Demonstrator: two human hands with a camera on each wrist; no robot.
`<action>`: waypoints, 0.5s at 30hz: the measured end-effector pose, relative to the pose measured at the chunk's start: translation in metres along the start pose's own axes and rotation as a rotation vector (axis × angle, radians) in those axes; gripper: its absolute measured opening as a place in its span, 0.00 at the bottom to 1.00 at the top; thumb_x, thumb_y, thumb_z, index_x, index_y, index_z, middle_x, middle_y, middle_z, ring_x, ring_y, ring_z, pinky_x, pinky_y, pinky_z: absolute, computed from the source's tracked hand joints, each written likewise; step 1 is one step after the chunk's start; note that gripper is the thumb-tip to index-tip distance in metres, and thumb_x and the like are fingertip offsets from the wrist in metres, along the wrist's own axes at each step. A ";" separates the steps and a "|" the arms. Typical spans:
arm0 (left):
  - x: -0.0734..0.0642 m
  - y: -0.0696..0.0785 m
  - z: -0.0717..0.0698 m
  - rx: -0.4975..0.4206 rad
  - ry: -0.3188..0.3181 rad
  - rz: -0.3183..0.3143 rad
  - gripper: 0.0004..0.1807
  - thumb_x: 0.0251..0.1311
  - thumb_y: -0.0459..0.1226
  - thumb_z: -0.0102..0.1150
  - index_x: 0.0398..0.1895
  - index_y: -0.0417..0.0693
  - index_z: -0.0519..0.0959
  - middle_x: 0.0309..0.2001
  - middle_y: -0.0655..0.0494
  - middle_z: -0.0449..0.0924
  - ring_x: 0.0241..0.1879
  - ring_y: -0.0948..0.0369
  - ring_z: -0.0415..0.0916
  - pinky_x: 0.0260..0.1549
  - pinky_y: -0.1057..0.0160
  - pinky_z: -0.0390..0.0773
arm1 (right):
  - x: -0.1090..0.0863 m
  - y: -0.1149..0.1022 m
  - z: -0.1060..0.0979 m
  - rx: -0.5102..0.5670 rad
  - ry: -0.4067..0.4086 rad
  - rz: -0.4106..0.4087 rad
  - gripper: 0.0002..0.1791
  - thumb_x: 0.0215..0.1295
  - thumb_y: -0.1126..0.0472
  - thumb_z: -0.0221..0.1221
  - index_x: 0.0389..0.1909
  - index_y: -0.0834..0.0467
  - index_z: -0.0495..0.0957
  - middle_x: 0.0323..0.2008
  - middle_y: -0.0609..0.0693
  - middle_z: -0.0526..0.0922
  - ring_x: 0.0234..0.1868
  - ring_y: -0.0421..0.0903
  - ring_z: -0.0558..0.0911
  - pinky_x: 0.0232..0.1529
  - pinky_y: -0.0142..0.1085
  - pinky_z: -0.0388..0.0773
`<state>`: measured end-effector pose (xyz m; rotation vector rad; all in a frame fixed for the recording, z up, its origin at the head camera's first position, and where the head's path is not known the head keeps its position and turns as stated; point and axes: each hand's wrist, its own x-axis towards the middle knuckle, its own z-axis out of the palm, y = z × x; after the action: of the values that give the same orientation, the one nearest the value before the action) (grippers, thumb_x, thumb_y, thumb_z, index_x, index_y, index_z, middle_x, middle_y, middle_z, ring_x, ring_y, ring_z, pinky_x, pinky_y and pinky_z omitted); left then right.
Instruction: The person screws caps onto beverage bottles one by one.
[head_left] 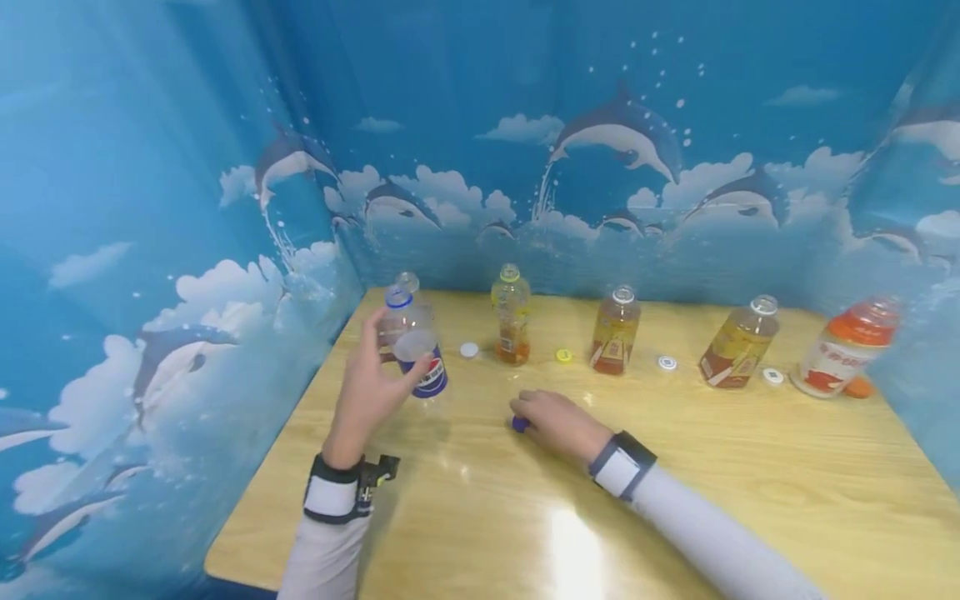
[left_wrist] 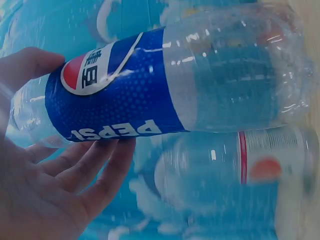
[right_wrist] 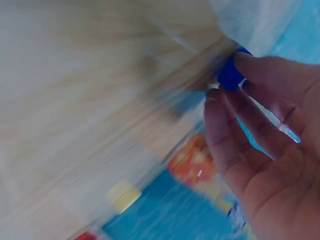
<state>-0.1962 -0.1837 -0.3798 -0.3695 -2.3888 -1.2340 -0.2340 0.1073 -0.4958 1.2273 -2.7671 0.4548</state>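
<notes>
My left hand (head_left: 372, 379) grips an uncapped clear plastic Pepsi bottle (head_left: 430, 379) with a blue label, thumb on one side and fingers on the other. The left wrist view shows this Pepsi bottle (left_wrist: 120, 85) close up, held around its upper label. A second clear bottle (left_wrist: 270, 155), with a red-striped label, stands just behind it. On the table to the right, my right hand (head_left: 558, 423) pinches a dark blue bottle cap (head_left: 520, 424) between thumb and fingertips. That blue cap (right_wrist: 231, 72) also shows in the right wrist view, which is blurred.
Along the back of the wooden table (head_left: 480, 517) stand several uncapped bottles, among them a yellow-necked bottle (head_left: 512, 321), an amber drink bottle (head_left: 615, 333) and an orange-topped bottle (head_left: 832, 358). Loose caps lie between them, including a white cap (head_left: 468, 350) and a yellow cap (head_left: 564, 356).
</notes>
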 end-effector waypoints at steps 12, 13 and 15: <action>0.015 0.021 0.080 -0.006 -0.177 0.215 0.47 0.59 0.46 0.72 0.76 0.47 0.57 0.58 0.47 0.78 0.53 0.53 0.79 0.44 0.57 0.86 | -0.041 0.011 -0.138 0.280 0.171 0.118 0.19 0.67 0.59 0.65 0.58 0.55 0.80 0.50 0.47 0.79 0.44 0.42 0.83 0.42 0.30 0.84; 0.016 0.023 0.087 -0.001 -0.185 0.233 0.47 0.59 0.46 0.72 0.76 0.48 0.57 0.58 0.46 0.78 0.53 0.53 0.79 0.44 0.58 0.86 | -0.039 0.011 -0.155 0.290 0.216 0.101 0.19 0.68 0.61 0.65 0.58 0.56 0.79 0.50 0.48 0.80 0.44 0.43 0.83 0.43 0.31 0.85; 0.018 0.029 0.101 0.007 -0.201 0.261 0.47 0.58 0.46 0.72 0.76 0.49 0.56 0.59 0.46 0.78 0.53 0.54 0.79 0.44 0.59 0.86 | -0.036 0.011 -0.186 0.281 0.289 0.052 0.19 0.68 0.64 0.64 0.59 0.58 0.79 0.51 0.50 0.80 0.44 0.44 0.84 0.42 0.32 0.86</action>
<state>-0.2246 -0.0840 -0.4030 -0.8100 -2.4116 -1.1131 -0.2263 0.1953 -0.3279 1.0391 -2.5539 0.9703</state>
